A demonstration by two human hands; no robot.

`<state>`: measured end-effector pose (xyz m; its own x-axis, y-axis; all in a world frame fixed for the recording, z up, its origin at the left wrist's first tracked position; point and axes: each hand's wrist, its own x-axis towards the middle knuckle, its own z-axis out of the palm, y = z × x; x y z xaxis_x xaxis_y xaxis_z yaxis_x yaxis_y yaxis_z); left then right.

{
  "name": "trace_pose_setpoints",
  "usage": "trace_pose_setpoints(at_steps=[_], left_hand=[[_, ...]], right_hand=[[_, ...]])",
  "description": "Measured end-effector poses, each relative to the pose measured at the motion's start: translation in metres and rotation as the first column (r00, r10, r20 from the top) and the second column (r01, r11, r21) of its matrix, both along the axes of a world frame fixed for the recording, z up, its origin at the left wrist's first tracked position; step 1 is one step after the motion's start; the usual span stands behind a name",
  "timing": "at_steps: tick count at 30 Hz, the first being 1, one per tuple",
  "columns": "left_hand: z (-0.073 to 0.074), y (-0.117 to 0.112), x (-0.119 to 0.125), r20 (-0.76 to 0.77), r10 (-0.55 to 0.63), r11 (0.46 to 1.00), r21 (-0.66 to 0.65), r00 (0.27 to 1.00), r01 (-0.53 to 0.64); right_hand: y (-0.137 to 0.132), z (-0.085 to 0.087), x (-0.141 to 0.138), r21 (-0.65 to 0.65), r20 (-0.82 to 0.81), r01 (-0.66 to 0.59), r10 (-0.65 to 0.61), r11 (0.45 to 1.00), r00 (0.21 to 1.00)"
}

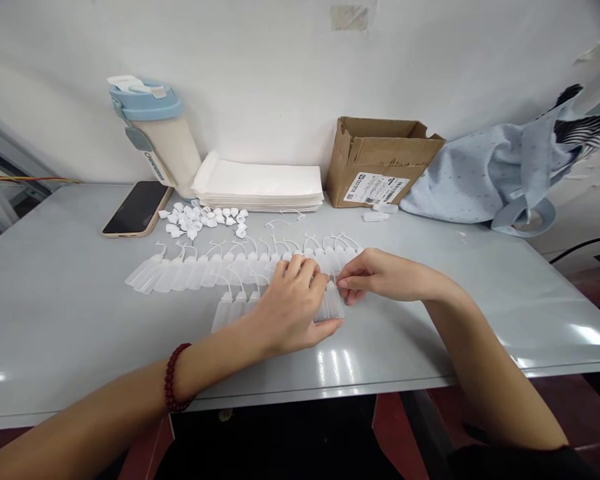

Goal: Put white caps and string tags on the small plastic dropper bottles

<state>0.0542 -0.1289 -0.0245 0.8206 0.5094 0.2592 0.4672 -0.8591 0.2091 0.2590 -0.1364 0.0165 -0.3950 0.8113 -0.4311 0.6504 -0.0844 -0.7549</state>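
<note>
A long row of small translucent plastic bottles (180, 272) lies side by side on the table, thin curved tubes at their upper ends. Nearer to me is a shorter row of the same bottles (237, 307), partly covered by my left hand (293, 303). That hand's fingers bend over the row's upper side, and its thumb rests by the lower end of the rightmost bottle (335, 303). My right hand (367, 275) is closed, thumb and fingertips pinched beside this bottle's tip. Whatever is in the pinch is too small to make out.
Behind the rows are a pile of white caps (193, 219), a phone (137, 208), a tumbler (167, 143) and stacked white sheets (263, 183). A cardboard box (380, 160) and blue cloth bag (475, 173) stand right. Two loose bottles (375, 217) lie before the box.
</note>
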Motion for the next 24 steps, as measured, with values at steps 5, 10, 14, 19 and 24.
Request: trace_pose_setpoints(at_steps=[5,10,14,19,24], left_hand=[[0.001,-0.002,-0.001,0.011,0.002,1.0,-0.001,1.0,-0.002],[0.002,-0.002,-0.003,0.018,0.001,1.0,-0.02,1.0,-0.001],[0.002,0.0,-0.003,0.049,0.006,1.0,-0.026,0.999,-0.005],[0.008,0.006,-0.006,0.171,0.061,0.996,-0.071,0.983,-0.049],[0.017,0.033,-0.019,0.28,0.262,0.964,-0.128,0.923,-0.235]], right_hand=[[-0.001,0.004,0.001,0.008,0.03,0.003,-0.003,1.0,1.0],[0.0,0.006,0.002,-0.03,0.019,0.023,-0.022,0.999,1.0],[0.0,0.006,0.001,-0.041,0.012,0.027,-0.027,0.999,1.0],[0.0,0.011,0.002,-0.021,-0.016,0.061,-0.061,0.998,0.998],[0.001,0.018,0.011,0.041,-0.14,0.268,-0.26,0.963,0.956]])
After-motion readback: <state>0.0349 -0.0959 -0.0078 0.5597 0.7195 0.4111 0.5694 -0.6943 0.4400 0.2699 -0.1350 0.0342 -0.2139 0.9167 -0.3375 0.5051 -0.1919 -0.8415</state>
